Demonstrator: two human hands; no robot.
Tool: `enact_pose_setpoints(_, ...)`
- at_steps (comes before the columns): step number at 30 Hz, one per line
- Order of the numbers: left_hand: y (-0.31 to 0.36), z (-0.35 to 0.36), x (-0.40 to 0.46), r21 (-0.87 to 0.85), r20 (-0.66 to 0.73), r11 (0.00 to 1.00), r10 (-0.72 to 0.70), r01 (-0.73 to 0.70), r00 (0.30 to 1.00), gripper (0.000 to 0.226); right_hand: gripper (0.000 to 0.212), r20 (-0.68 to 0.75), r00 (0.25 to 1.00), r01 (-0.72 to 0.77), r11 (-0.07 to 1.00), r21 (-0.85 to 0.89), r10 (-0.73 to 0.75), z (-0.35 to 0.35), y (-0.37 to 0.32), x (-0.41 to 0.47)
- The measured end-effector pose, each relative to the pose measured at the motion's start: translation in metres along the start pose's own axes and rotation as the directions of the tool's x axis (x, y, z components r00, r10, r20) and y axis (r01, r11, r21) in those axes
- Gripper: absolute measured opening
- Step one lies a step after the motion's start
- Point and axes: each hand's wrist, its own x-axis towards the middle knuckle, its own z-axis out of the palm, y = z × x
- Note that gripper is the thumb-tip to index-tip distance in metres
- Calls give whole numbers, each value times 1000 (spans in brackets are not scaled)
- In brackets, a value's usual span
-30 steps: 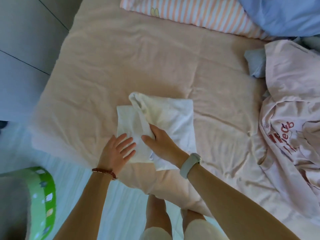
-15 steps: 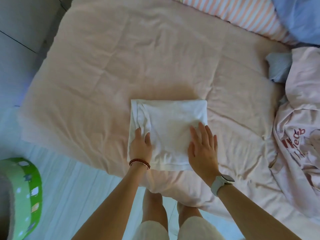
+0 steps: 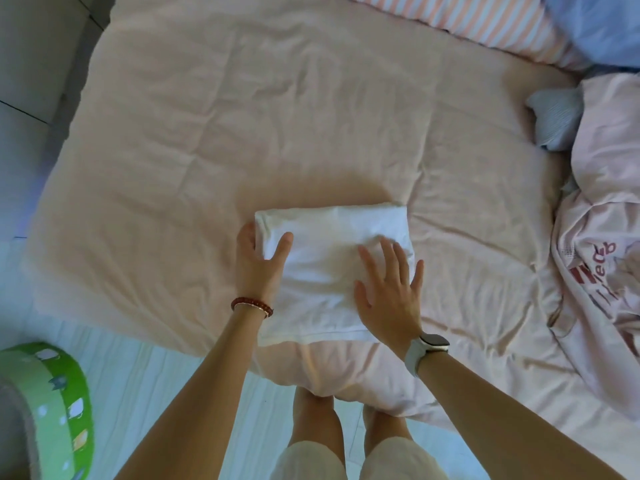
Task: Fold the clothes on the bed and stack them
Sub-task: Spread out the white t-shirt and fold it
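Both hands are on the folded white garment (image 3: 332, 268) at the near edge of the bed (image 3: 242, 133). My left hand (image 3: 258, 263), a red bead bracelet (image 3: 252, 305) at its wrist, cups the garment's left edge, thumb on top and fingers curled down its side. My right hand (image 3: 389, 294), a pale watch (image 3: 427, 348) at its wrist, lies flat and spread on the garment's right half, gripping nothing. The garment's near hem lies close to the mattress edge, above my knees; the bed corner falls away to the left, toward the pale floor and a green round tub (image 3: 52, 407). Beyond the garment, bare pink sheet runs wide to a striped pillow (image 3: 485, 19). Well apart on the right lies an unfolded pink shirt (image 3: 602, 237) with red lettering, a crumpled blue-grey piece (image 3: 554, 116) just beside it.
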Motion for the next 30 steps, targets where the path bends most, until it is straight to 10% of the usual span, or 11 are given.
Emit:
enact_pose_setpoints(3,15,11,23,64,-78,998,34,-29,996,49,53,-153,987,40,998,-41,-45,-8,-7,18)
enact_pose_setpoints(5,12,12,35,64,-122,997,40,-32,992,14,54,-58,997,41,996,-83,-45,-9,-8,35)
enact_pose_setpoints(13,6,0,44,197,-225,977,122,-78,967,23,56,141,990,45,991,-126,-27,7,19,63)
enact_pose_setpoints(17,4,7,6,663,169,492,636,-564,753,45,60,11,1000,12,999,-39,-11,16,-1,11)
enact_pose_setpoints(21,-27,27,-21,680,628,116,419,-724,656,67,64,151,988,-29,998,-55,37,32,13,-35)
enact_pose_setpoints(27,-29,16,0,645,624,260,362,-718,692,66,65,200,980,-52,986,157,19,25,45,-40)
enact_pose_setpoints(30,-26,-3,-10,663,232,532,523,-526,820,51,60,88,970,-241,837,491,227,10,56,-33)
